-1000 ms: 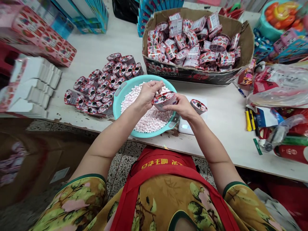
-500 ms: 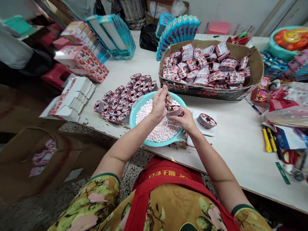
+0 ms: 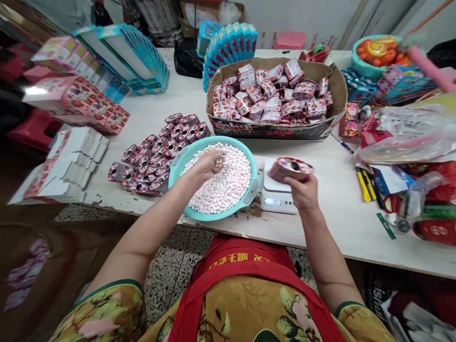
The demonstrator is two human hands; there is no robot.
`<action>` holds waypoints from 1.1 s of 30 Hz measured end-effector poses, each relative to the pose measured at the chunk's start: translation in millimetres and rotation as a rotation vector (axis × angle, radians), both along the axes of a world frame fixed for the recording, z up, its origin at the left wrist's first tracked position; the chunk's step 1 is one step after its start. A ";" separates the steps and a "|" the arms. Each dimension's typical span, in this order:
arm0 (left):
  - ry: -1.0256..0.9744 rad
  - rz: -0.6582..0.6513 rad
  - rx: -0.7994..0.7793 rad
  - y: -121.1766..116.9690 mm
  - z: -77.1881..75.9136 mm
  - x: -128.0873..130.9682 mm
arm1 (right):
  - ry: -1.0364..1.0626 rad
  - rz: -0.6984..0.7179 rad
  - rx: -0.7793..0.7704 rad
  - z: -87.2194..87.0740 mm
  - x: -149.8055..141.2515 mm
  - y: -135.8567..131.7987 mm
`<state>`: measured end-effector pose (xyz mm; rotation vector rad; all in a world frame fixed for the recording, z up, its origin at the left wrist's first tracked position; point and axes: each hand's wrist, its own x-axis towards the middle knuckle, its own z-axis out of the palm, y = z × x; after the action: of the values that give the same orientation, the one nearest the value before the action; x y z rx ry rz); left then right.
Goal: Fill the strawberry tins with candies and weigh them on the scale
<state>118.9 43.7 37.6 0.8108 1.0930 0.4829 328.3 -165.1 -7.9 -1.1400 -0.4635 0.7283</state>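
My left hand is over the turquoise basin, its curled fingers closed on a few small white-pink candies. More of these pale candies fill the basin. To the right, my right hand grips a round, flat candy container with a red strawberry-print wrapper and a dark hole in its face. That container is above the white digital scale, whose display is lit. Whether a second container sits on the scale beneath it, I cannot tell.
Similar round containers stand grouped left of the basin. A cardboard box full of wrapped containers is behind. Blue display boxes, white folded cartons, a plastic bag and yellow cutters lie around.
My hands have parted. The right hand has carried its container from the basin to the scale; the left has lowered onto the candies. The view has shifted rightward.
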 end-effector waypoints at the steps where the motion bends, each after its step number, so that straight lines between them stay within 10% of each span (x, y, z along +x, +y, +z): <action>1: -0.032 -0.063 0.029 -7.2 -1.0 8.1 | -0.006 -0.107 0.005 -3.8 12.7 -15.3; 6: -0.062 -0.515 0.200 -40.7 1.7 81.1 | -0.032 -0.446 -0.083 -33.7 48.1 -76.5; 16: 0.489 -1.279 1.199 -57.7 -14.3 176.7 | -0.073 -0.222 -0.298 -51.0 13.4 -84.6; 33: 0.553 -1.231 1.309 -63.9 -22.2 180.6 | -0.091 -0.252 -0.289 -54.9 18.8 -87.8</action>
<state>299.5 -20.2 15.4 2.6327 0.4199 -0.2011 347.1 -252.9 -62.8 -1.4772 -0.2884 0.5344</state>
